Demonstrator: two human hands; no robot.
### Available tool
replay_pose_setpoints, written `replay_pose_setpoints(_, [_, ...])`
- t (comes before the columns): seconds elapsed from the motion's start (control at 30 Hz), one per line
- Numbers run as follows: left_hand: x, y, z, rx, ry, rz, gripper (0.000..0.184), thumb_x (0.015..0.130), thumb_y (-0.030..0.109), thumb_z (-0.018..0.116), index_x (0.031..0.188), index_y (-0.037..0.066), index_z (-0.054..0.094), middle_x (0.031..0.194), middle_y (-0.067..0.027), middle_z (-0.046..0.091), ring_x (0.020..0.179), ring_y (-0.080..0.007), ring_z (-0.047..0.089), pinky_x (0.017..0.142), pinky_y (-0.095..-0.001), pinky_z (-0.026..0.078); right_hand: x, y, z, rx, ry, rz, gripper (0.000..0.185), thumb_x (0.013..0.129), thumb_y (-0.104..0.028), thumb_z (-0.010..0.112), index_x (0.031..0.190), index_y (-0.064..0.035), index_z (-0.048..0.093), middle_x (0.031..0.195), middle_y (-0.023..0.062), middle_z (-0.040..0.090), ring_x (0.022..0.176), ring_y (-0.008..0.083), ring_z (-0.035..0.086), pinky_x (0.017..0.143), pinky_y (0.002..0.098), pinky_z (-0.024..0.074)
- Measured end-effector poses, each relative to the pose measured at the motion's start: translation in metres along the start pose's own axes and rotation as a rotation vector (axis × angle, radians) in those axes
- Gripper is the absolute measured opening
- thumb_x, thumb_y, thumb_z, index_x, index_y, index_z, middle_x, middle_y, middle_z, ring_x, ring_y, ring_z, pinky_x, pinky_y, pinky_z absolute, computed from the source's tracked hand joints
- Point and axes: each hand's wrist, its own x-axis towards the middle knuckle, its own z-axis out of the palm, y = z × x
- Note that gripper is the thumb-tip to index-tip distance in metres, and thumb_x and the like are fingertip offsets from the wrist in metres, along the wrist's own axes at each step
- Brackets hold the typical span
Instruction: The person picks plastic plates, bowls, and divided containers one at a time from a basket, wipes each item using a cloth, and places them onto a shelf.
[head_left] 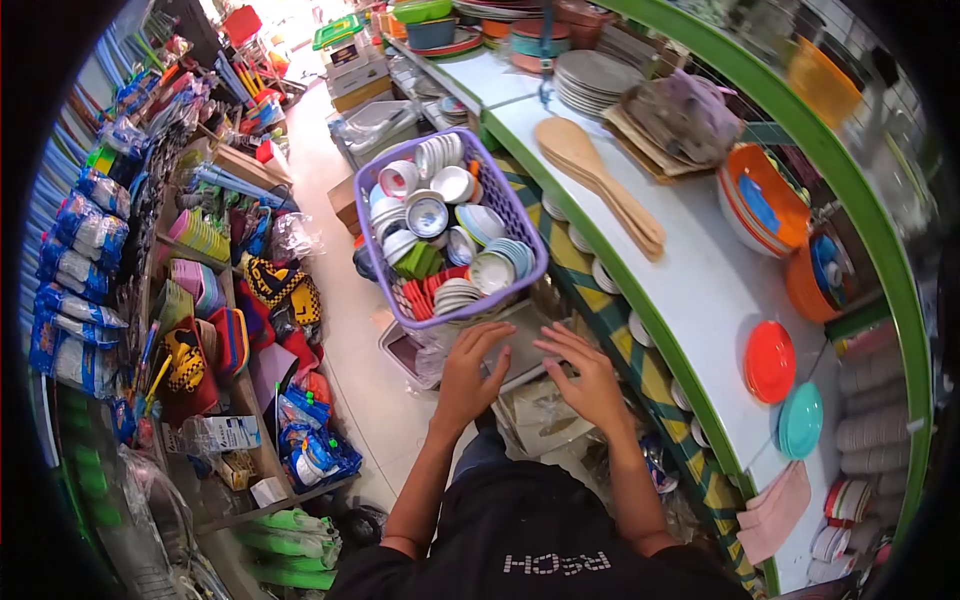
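Both hands are held out in front of my body with nothing in them. My left hand [470,372] is open, fingers stretched toward the near edge of a purple plastic basket [541,240]. My right hand [582,372] is open too, its fingers spread, just right of the left one. The basket is full of small bowls and dishes: white bowls [427,216], red dishes [415,298], green square dishes [418,262] and pale blue bowls [512,257]. Beneath my hands lie a grey tray [525,345] and plastic-wrapped items [545,412], partly hidden.
On the right, a green-edged shelf [690,290] carries wooden paddles [600,185], stacked grey plates [597,82], orange bowls [765,200], a red plate [769,362] and turquoise plates [800,420]. Crowded goods, including blue packets [318,440], line the left of the tiled aisle [335,300].
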Motion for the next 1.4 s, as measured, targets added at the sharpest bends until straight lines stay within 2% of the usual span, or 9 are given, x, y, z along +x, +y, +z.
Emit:
replay_pose_setpoints(0.13, [0.034,-0.058,-0.032,0.046,0.089,-0.065,0.028,0.091,0.006,0.066,0.118,0.002,0.068,0.121,-0.0147,0.067,0.115,-0.0332,0.061,0.102,-0.042,0.046,0.082,0.019,0.057,-0.03,-0.056,-0.026,0.03,0.096,-0.015,0.065,0.126,-0.0097,0.07,0.134,0.0148,0.065,0.135,0.0329,0.054,0.111,0.0424,0.0428])
replay_pose_setpoints(0.37, [0.082,-0.168,-0.056,0.231,0.048,-0.195,0.034,0.092,0.005,0.063,0.125,0.0,0.062,0.129,-0.0175,0.063,0.122,-0.0353,0.057,0.105,-0.0419,0.044,0.197,0.052,0.146,-0.112,-0.109,-0.087,0.034,0.093,-0.017,0.065,0.125,-0.007,0.068,0.129,0.017,0.066,0.123,0.0347,0.06,0.107,0.0424,0.0457])
replay_pose_setpoints(0.57, [0.091,-0.225,-0.052,0.331,0.003,-0.212,0.042,0.087,-0.001,0.064,0.129,-0.001,0.057,0.12,-0.0203,0.058,0.106,-0.0407,0.055,0.096,-0.0476,0.046,0.254,0.073,0.202,-0.167,-0.159,-0.007,0.039,0.088,-0.016,0.069,0.126,-0.0083,0.066,0.12,0.0164,0.07,0.106,0.0376,0.066,0.094,0.0452,0.0528])
replay_pose_setpoints(0.7, [0.096,-0.228,-0.052,0.357,-0.007,-0.236,0.041,0.085,-0.004,0.062,0.125,0.002,0.06,0.112,-0.0191,0.058,0.101,-0.0396,0.055,0.092,-0.0477,0.046,0.271,0.078,0.216,-0.217,-0.163,0.092,0.026,0.085,-0.017,0.073,0.109,-0.0095,0.064,0.109,0.0142,0.072,0.1,0.0374,0.067,0.082,0.0484,0.0531])
replay_pose_setpoints(0.87, [0.097,-0.229,-0.048,0.38,0.02,-0.229,0.041,0.082,-0.006,0.06,0.121,0.004,0.063,0.1,-0.016,0.06,0.095,-0.0363,0.057,0.087,-0.0469,0.048,0.282,0.079,0.213,-0.293,-0.195,0.085,0.02,0.086,-0.018,0.073,0.102,-0.0122,0.063,0.09,0.0115,0.073,0.085,0.0359,0.069,0.073,0.0481,0.0532])
replay_pose_setpoints(1.0, [0.096,-0.228,-0.053,0.362,-0.022,-0.202,0.037,0.084,-0.003,0.063,0.12,0.005,0.064,0.102,-0.0138,0.06,0.097,-0.0342,0.056,0.087,-0.0444,0.048,0.276,0.086,0.208,-0.236,-0.142,-0.014,0.015,0.086,-0.017,0.072,0.098,-0.012,0.065,0.08,0.0105,0.072,0.073,0.0338,0.07,0.068,0.0465,0.0536])
replay_pose_setpoints(1.17, [0.101,-0.217,-0.054,0.278,0.098,-0.244,0.032,0.083,-0.002,0.068,0.115,0.006,0.068,0.102,-0.0138,0.062,0.097,-0.0339,0.059,0.086,-0.0437,0.049,0.268,0.083,0.2,-0.22,-0.066,-0.129,0.014,0.083,-0.015,0.074,0.095,-0.0099,0.068,0.088,0.0092,0.074,0.078,0.0295,0.071,0.068,0.0408,0.0556])
replay_pose_setpoints(1.3, [0.103,-0.21,-0.059,0.257,0.152,-0.142,0.031,0.083,-0.003,0.069,0.113,0.005,0.068,0.102,-0.0135,0.062,0.096,-0.0325,0.059,0.084,-0.042,0.049,0.265,0.065,0.185,-0.212,0.101,-0.255,0.015,0.08,-0.012,0.075,0.091,-0.0093,0.066,0.085,0.0049,0.071,0.084,0.0236,0.07,0.069,0.0391,0.0555])
replay_pose_setpoints(1.4, [0.106,-0.194,-0.064,0.206,0.196,-0.043,0.031,0.082,-0.005,0.069,0.111,0.004,0.068,0.101,-0.0134,0.062,0.098,-0.0307,0.06,0.085,-0.0397,0.049,0.26,0.039,0.158,-0.227,0.175,-0.307,0.016,0.077,-0.011,0.077,0.089,-0.0099,0.067,0.083,0.0026,0.07,0.08,0.0221,0.07,0.067,0.036,0.056])
